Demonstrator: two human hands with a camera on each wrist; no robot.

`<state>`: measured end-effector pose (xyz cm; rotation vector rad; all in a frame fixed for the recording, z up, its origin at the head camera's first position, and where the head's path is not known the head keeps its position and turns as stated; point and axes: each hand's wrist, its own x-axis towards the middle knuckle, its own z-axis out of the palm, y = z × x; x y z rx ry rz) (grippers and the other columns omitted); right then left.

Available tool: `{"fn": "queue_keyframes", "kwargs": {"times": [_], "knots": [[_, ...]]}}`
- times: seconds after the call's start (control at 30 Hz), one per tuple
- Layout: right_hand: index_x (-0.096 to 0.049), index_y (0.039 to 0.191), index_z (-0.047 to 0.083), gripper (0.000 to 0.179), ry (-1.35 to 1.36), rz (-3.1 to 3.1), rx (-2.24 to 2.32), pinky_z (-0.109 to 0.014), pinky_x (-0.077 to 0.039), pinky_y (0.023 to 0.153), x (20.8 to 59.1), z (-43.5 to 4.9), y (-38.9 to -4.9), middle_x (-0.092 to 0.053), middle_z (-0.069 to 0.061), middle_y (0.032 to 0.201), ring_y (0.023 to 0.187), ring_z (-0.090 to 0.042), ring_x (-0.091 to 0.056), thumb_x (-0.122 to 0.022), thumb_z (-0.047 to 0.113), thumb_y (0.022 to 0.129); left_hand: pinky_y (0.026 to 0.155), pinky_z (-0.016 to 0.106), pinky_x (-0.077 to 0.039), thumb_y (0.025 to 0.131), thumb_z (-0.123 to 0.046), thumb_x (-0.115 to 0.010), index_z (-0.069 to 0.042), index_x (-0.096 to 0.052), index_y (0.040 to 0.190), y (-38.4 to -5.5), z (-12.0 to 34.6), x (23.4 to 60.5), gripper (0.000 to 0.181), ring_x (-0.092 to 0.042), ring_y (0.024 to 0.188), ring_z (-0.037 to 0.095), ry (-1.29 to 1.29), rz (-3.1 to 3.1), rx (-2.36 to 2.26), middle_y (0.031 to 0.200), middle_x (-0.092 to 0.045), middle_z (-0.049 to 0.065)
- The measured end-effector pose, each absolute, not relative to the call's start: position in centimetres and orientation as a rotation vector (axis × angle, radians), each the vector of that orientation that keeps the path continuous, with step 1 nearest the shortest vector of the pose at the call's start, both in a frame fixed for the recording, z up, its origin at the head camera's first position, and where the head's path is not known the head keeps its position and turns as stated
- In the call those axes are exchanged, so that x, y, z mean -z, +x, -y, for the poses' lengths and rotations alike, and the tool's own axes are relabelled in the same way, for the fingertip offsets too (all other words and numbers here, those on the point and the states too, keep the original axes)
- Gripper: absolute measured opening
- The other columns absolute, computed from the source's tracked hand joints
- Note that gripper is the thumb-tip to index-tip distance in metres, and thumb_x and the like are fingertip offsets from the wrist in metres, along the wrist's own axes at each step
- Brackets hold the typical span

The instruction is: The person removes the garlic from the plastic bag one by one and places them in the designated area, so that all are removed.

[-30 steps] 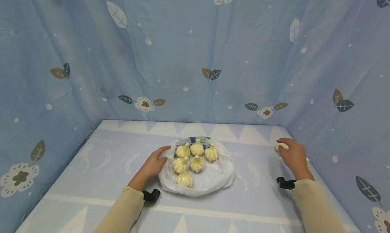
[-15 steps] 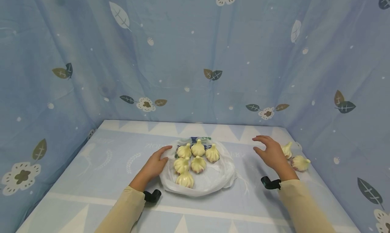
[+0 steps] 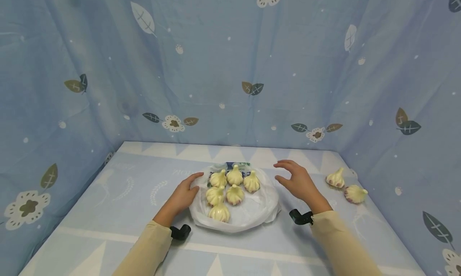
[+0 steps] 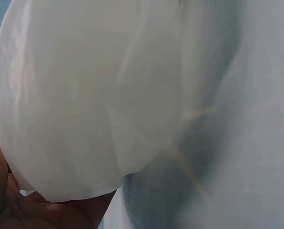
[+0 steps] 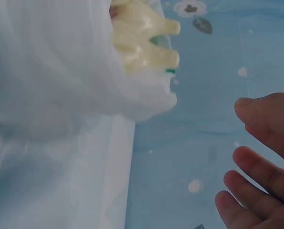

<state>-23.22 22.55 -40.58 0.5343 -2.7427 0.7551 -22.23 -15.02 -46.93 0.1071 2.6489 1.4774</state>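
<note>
On the head view I have the left hand [image 3: 183,193] at the left rim of a round, slack bag of thin white plastic [image 3: 248,218], its beige sleeve [image 3: 147,244] slanting in from the lower left, index finger reaching forward and thumb nearer me, their tips apart. The bag lies mid-table, mouth up, on a pale blue tablecloth [image 3: 119,212] printed with white triangles, and I count six pale yellow garlic bulbs [image 3: 235,195] with purple-tinged bases in it. The right hand [image 3: 297,182] hovers near the bag's right side without touching it, thumb and fingers parted wide in a C. Farther right, two more pale yellow bulbs [image 3: 335,179] sit on the cloth just beside each other. On the left wrist view I get mostly the bag's wall, with the hand against it at the lower left; plastic covers most of the fingers, so I cannot tell whether they pinch it or only rest there. On the right wrist view the thumb sits above three visible fingers, all pointing toward the bag, where two bulbs' stems poke past the rim.
</note>
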Motion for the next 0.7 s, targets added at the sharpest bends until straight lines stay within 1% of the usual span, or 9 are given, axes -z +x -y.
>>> {"fn": "queue_keyframes", "kwargs": {"times": [0.3, 0.57, 0.7], "knots": [[-0.064, 0.125, 0.016, 0.038, 0.665, 2.733, -0.819, -0.052, -0.048, 0.1, 41.4, -19.3, -23.4, -0.058, -0.007, 0.135, 0.125, -0.032, -0.055, -0.071, 0.021, 0.088, 0.117, 0.059, -0.023, 0.1, -0.011, -0.048, -0.024, -0.037, 0.149, -22.4, 14.9, 47.0, 0.052, -0.023, 0.147, 0.036, 0.112, -2.66, -1.454, 0.158, -0.029, 0.013], [-0.063, 0.127, 0.015, 0.038, 0.711, 2.785, -0.956, -0.042, -0.051, 0.1, 42.2, -16.8, -23.4, -0.058, -0.004, 0.134, 0.125, -0.026, -0.056, -0.07, 0.022, 0.09, 0.117, 0.059, -0.023, 0.099, -0.009, -0.048, -0.023, -0.038, 0.149, -22.3, 14.9, 47.2, 0.052, -0.024, 0.147, 0.036, 0.114, -2.668, -1.451, 0.158, -0.03, 0.014], [-0.062, 0.127, 0.014, 0.039, 0.73, 2.786, -1.033, -0.042, -0.05, 0.101, 42.6, -15.7, -23.4, -0.059, -0.004, 0.133, 0.124, -0.025, -0.057, -0.07, 0.02, 0.09, 0.116, 0.059, -0.024, 0.099, -0.008, -0.048, -0.023, -0.039, 0.149, -22.4, 14.9, 47.3, 0.052, -0.025, 0.146, 0.037, 0.121, -2.683, -1.444, 0.157, -0.031, 0.015]]}}
